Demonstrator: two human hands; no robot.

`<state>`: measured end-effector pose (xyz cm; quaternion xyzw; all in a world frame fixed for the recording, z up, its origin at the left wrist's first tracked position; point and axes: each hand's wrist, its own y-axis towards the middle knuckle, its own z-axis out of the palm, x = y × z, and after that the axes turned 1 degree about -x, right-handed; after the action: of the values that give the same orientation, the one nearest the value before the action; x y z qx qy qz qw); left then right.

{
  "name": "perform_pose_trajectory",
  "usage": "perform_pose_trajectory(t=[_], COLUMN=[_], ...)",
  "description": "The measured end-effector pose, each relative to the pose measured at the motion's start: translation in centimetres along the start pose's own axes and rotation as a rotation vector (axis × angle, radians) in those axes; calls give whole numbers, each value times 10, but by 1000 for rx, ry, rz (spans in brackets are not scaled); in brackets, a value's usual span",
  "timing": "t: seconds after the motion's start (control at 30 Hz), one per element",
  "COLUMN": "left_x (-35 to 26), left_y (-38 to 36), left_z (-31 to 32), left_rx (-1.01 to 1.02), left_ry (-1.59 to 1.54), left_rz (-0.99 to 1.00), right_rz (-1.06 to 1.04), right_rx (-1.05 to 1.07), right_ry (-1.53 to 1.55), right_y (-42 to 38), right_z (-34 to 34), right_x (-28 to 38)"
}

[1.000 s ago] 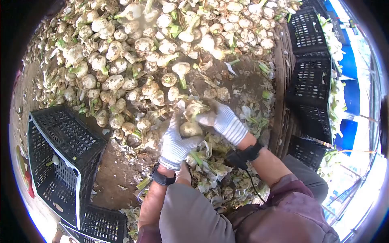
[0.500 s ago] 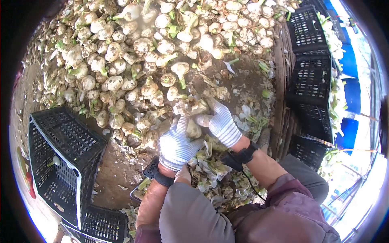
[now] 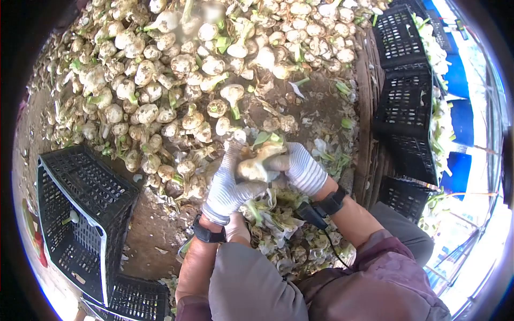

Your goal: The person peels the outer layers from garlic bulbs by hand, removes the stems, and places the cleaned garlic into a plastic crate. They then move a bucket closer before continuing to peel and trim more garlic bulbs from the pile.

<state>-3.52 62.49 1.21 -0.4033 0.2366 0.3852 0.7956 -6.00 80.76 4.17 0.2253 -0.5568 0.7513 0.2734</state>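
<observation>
The bulb (image 3: 256, 165) has been turned leaf-end up since a moment ago; left hand (image 3: 227, 187) and right hand (image 3: 302, 170) fingers stay clamped on it, peeling outer leaves.

Dirt ground (image 3: 316, 99), turnip-like bulbs (image 3: 160, 80), crate (image 3: 80, 214)

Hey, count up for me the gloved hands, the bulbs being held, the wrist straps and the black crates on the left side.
Gloved hands: 2 (left hand, right hand)
Held bulb: 1
Wrist straps: 2
Black crates on the left: 2
Total: 7
</observation>
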Motion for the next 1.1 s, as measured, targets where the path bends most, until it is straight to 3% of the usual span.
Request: perform_pose_trajectory(t=[0.03,0.1,0.13,0.17,0.23,0.27,0.3,0.37,0.43,0.5,0.53,0.57,0.63,0.67,0.77,0.8,0.93,1.1], left_x=[7,14,13,13,15,16,18,18,14,13,26,29,31,29,16,16,26,26], left_y=[-1,-1,-8,-6,-2,-3,-4,-7,-10,-11,-13,-12,-13,-13,-7,-9,-7,-16], left_z=[-2,-2,-2,-1,0,-2,-6,-14,-12,-7,-17,-20,-24,-25,-21,-22,-22,-24], left_rx=[0,-77,-163,-165,-230,-232,-202,-131,-76,-144,-15,-15,-48,-53,-77,-82,-134,-208], left_ry=[4,377,744,745,471,469,190,-361,-477,-758,-781,-779,-438,-436,-584,-547,-443,-223], left_rz=[2,258,333,332,291,291,155,-120,-142,-269,-142,-141,33,33,-42,-50,-194,-97], right_rz=[-3,37,-16,-15,42,9,10,-198,-252,-485,-399,-401,-245,-111,-225,-153,-293,-345], right_rx=[2,-26,-92,-90,-38,-38,-36,-15,-4,42,62,62,76,21,78,114,14,-92], right_ry=[2,317,391,392,352,171,169,-117,-294,-538,-618,-618,-147,-51,-96,8,-305,-478], right_y=[0,1,8,8,5,4,5,5,9,15,11,12,14,2,4,2,6,-4], right_z=[3,7,10,12,14,13,13,15,9,5,-2,-6,-11,-2,2,2,2,18], right_x=[1,0,-10,-12,-16,-14,-13,-11,-12,-13,-6,-11,-31,-14,-12,-11,-17,-4])
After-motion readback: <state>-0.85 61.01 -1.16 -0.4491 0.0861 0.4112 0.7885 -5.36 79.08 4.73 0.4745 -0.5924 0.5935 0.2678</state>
